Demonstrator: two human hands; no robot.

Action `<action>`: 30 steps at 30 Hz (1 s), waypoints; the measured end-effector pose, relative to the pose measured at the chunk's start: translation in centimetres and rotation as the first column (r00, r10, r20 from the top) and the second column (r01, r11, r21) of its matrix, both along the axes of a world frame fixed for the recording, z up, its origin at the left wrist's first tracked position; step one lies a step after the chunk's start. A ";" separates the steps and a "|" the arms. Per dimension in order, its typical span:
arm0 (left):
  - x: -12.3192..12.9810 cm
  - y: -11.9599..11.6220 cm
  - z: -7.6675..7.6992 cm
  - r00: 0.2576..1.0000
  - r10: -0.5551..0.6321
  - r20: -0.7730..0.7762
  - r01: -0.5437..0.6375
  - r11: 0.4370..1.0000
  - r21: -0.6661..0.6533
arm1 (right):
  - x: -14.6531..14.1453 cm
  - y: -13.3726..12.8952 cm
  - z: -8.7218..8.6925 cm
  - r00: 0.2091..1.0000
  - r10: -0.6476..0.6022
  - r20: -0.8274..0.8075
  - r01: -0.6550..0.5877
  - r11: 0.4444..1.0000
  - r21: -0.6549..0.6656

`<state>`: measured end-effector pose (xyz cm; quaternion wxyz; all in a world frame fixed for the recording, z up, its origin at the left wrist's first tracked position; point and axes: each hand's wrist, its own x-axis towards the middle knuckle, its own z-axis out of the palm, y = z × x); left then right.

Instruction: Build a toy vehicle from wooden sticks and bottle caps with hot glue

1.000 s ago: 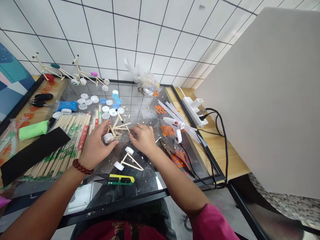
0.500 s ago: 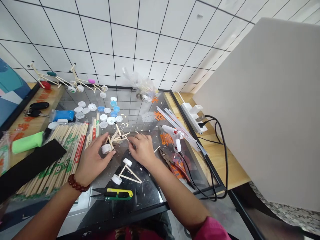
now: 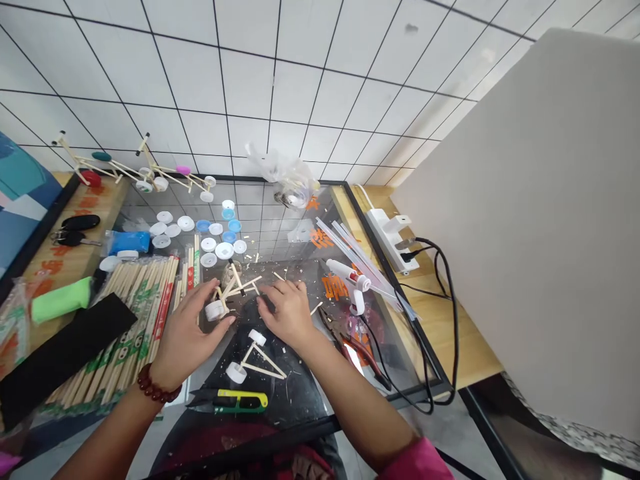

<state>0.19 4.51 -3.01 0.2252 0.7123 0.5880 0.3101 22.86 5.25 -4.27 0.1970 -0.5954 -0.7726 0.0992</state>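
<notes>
A small tricycle-like model of wooden sticks, with a white bottle-cap wheel and a black-tipped stick, stands on the glass tabletop. My left hand curves around its wheel end, thumb on the near side and fingers on the far side. Beside the model's other end is my right hand, thumb and forefinger apart close to a stick end; contact there is unclear. Nearer to me lies a triangular stick frame with two white cap wheels. Yellow-green thread snips lie below it.
Packed chopsticks and a black strip lie left. Loose bottle caps and finished stick models are behind. On the right are a glue gun, glue sticks, pliers, a power strip and trailing cables.
The view has shifted slightly. My right fingers sit a little farther from the stick end, and my left thumb is slightly lower beside the model.
</notes>
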 end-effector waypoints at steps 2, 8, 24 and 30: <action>-0.1 0.0 0.2 1.000 -0.009 -0.015 0.009 1.000 0.005 | 0.0 0.0 0.0 1.000 0.010 -0.008 -0.010 1.000 0.002; -0.1 -0.1 0.3 1.000 -0.026 -0.005 0.026 1.000 -0.002 | 0.0 0.1 0.1 1.000 -0.011 -0.008 0.011 1.000 -0.009; 0.0 -0.4 -0.2 0.998 -0.058 0.006 0.058 0.998 0.016 | 0.4 -0.4 1.7 0.993 0.005 -0.117 -0.004 1.000 0.010; 0.2 -0.2 0.1 0.999 -0.032 0.043 0.028 0.996 0.083 | 2.7 -3.2 5.7 0.887 -0.095 -0.453 0.170 0.977 0.128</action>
